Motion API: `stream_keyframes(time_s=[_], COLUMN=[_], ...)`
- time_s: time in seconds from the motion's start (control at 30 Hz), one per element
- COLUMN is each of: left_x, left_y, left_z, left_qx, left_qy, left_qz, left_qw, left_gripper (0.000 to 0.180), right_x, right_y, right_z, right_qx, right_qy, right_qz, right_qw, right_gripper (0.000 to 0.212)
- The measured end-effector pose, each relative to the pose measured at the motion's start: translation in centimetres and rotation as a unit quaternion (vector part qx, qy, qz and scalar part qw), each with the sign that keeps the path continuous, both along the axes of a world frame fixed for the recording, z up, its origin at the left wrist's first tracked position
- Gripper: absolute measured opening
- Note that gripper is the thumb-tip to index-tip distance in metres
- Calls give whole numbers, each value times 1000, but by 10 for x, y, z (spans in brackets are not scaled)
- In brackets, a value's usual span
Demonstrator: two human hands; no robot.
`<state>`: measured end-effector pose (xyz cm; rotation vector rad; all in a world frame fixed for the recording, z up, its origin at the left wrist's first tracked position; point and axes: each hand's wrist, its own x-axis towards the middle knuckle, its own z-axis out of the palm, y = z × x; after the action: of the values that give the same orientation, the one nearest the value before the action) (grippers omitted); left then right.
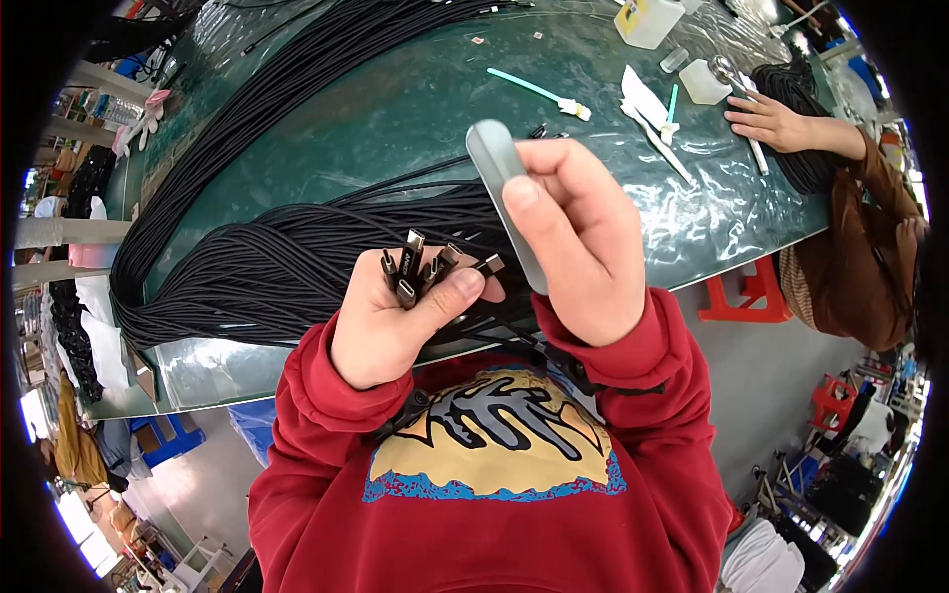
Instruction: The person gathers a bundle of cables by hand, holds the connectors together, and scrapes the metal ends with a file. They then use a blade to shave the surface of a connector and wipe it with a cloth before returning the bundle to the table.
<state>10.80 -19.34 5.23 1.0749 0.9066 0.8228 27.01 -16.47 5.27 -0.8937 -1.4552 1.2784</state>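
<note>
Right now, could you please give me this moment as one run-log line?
left hand: holding black cable connectors | right hand: holding flat grey-green strip | green table: black cable bundle, turquoise stick

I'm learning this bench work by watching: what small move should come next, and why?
Probably lower the flat grey strip toward the cable connectors: the right hand holds the strip raised and apart from them, while the left hand grips the connectors in a bunch, metal ends exposed.

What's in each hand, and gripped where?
Left hand: several black cable plugs, clasped below their exposed tips. Right hand: a flat grey-green strip, pinched around its middle.
</note>
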Motion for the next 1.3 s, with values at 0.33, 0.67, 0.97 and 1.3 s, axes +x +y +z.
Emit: stream_keyframes(time_s=[0.33, 0.67, 0.97, 1.3], left_x=[8, 4, -1, 15], left_y=[0, 9, 10, 5], left_z=[2, -8, -10, 2], left_qx=[18, -100, -121, 143], left_qy=[5, -134, -173, 59], left_qz=[7, 3, 25, 155], left_qw=[1000, 986, 977, 976], left_gripper=[18, 28, 24, 17], right_x=[-7, 16, 20, 19], right_y=[22, 1, -9, -22], right_z=[-5, -18, -13, -7], right_qx=[27, -108, -101, -37], right_qy=[-118, 109, 107, 83], right_qz=[-10, 14, 17, -4], right_qw=[993, 988, 989, 996], right_gripper=[21, 21, 20, 20])
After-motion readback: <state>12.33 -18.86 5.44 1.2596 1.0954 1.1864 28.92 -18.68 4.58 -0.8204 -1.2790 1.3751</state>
